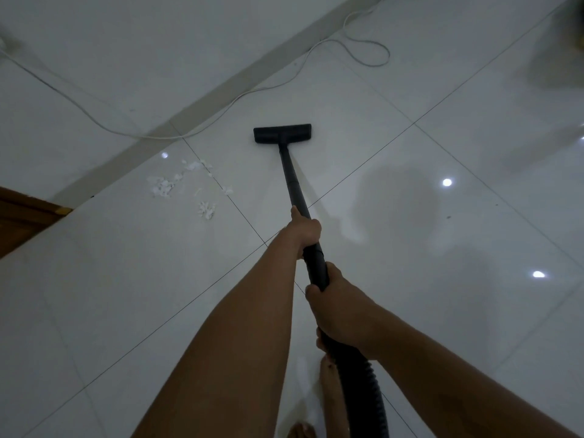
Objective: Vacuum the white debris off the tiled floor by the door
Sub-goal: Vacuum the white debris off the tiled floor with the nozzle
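Note:
A black vacuum wand [292, 175] runs from my hands down to its flat floor head [282, 133], which lies on the white tiled floor [395, 99]. My left hand [304, 230] grips the wand partway up. My right hand [339, 306] grips the thicker handle end, where the ribbed hose [368, 390] begins. White debris [164, 186] lies scattered on the tiles to the left of the wand, with a second small pile [207, 210] closer to me. The floor head sits to the right of the debris and apart from it.
A white cable [240, 97] snakes across the floor beyond the floor head and loops at the top right. A pale threshold strip [202, 104] crosses diagonally. A wooden door corner [28, 213] shows at the left edge. My bare foot [330, 390] stands beside the hose.

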A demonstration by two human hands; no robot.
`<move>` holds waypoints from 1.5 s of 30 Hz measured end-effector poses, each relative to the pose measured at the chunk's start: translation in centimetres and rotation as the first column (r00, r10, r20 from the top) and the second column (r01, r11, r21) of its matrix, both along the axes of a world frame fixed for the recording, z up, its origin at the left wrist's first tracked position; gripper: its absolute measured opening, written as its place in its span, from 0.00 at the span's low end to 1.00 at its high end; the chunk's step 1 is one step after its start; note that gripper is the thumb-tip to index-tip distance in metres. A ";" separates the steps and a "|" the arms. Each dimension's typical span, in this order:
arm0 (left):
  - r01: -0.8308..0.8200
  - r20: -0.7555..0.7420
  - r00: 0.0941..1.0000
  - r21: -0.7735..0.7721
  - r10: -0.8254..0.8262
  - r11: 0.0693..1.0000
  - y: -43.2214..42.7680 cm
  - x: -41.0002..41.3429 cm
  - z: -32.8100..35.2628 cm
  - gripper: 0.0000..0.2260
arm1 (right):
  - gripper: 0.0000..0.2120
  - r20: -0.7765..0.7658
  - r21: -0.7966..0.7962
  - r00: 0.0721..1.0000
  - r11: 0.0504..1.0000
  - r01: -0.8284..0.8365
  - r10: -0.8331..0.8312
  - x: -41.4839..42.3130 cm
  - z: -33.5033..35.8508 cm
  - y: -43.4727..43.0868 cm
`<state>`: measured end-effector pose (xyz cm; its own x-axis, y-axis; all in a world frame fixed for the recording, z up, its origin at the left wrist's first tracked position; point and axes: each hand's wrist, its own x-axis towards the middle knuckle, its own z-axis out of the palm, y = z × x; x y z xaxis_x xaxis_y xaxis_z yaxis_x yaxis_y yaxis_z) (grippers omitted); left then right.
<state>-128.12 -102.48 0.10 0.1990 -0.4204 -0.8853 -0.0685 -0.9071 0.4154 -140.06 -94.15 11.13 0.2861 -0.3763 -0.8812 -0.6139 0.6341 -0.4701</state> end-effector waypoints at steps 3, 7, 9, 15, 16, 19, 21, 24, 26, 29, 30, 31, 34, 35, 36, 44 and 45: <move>0.035 -0.006 0.999 0.024 -0.035 0.999 2.3 -1.6 1.8 0.34 | 0.22 -0.055 -0.056 0.997 0.997 -0.053 0.050 -1.3 1.8 2.2; 0.057 -0.043 0.998 0.049 -0.055 0.997 5.7 -4.3 4.4 0.35 | 0.22 -0.099 -0.066 0.994 0.996 -0.052 0.045 -3.5 5.0 5.2; 0.081 -0.048 0.996 0.079 -0.077 0.994 7.3 -5.9 5.5 0.35 | 0.22 -0.102 -0.040 0.995 0.999 -0.024 0.020 -4.8 6.3 6.9; 0.126 -0.071 0.990 0.101 -0.119 0.987 10.5 -9.9 7.3 0.35 | 0.21 -0.147 -0.048 0.989 0.999 0.020 -0.026 -8.0 7.6 10.3; 0.133 -0.072 0.989 0.096 -0.126 0.986 10.7 -10.4 7.5 0.35 | 0.20 -0.148 -0.043 0.988 0.999 0.034 -0.040 -8.5 7.7 10.5; 0.143 -0.066 0.988 0.091 -0.137 0.986 10.7 -11.5 7.3 0.35 | 0.20 -0.130 -0.013 0.987 0.995 0.096 -0.097 -9.5 7.6 10.7; 0.147 -0.059 0.988 0.089 -0.142 0.985 10.1 -11.8 7.0 0.35 | 0.20 -0.126 -0.030 0.988 0.996 0.083 -0.086 -9.8 7.3 10.2; 0.141 -0.053 0.989 0.078 -0.137 0.987 8.8 -11.7 6.3 0.35 | 0.21 -0.106 -0.047 0.991 0.996 0.082 -0.086 -10.0 6.6 9.0; 0.139 -0.047 0.990 0.071 -0.136 0.988 7.6 -11.5 5.8 0.35 | 0.22 -0.097 -0.055 0.993 0.996 0.066 -0.071 -9.9 6.2 7.8; 0.145 -0.040 0.989 0.059 -0.143 0.988 5.6 -11.1 5.0 0.35 | 0.24 -0.082 -0.063 0.995 0.996 0.059 -0.064 -9.6 5.3 6.0; 0.146 -0.037 0.989 0.055 -0.145 0.988 4.9 -11.0 4.8 0.35 | 0.24 -0.079 -0.066 0.995 0.996 0.055 -0.060 -9.5 5.1 5.3; 0.151 -0.032 0.988 0.051 -0.149 0.987 4.3 -10.8 4.6 0.35 | 0.25 -0.075 -0.066 0.996 0.996 0.052 -0.057 -9.3 4.7 4.8; 0.169 -0.011 0.986 0.044 -0.168 0.985 2.7 -10.3 4.0 0.35 | 0.25 -0.063 -0.058 0.996 0.997 0.058 -0.061 -8.9 4.0 3.2; 0.170 -0.007 0.985 0.045 -0.170 0.984 2.3 -10.1 3.8 0.35 | 0.25 -0.058 -0.051 0.996 0.997 0.061 -0.064 -8.7 3.8 2.8; 0.169 -0.005 0.986 0.047 -0.169 0.985 2.0 -9.9 3.7 0.35 | 0.24 -0.054 -0.046 0.997 0.997 0.061 -0.064 -8.4 3.6 2.5; 0.136 -0.026 0.990 0.031 -0.135 0.990 1.4 -7.8 3.4 0.33 | 0.23 -0.050 -0.033 0.998 0.999 0.033 -0.034 -6.5 3.3 1.7; 0.131 -0.030 0.991 0.028 -0.130 0.991 1.4 -7.7 3.5 0.33 | 0.23 -0.045 -0.032 0.999 0.999 0.026 -0.028 -6.4 3.5 1.6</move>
<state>-135.80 -101.06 3.63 0.1196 -0.4143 -0.9022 -0.1757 -0.9032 0.3915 -146.45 -92.52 14.59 0.2353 -0.4109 -0.8808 -0.6180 0.6362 -0.4619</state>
